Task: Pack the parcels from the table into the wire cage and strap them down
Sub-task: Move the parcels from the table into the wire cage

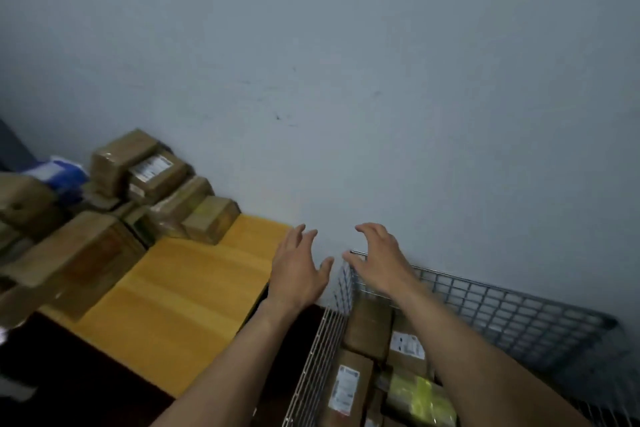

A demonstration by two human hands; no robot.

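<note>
metal wire cage (502,302), cardboard parcels (156,177), matt wood table (194,288)

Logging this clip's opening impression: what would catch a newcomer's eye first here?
The left grip and right grip hang open and empty, centre frame, at the far corner of the wire cage. A pile of brown parcels sits at the far left of the yellow table; packed parcels lie inside the cage, lower right.
</note>
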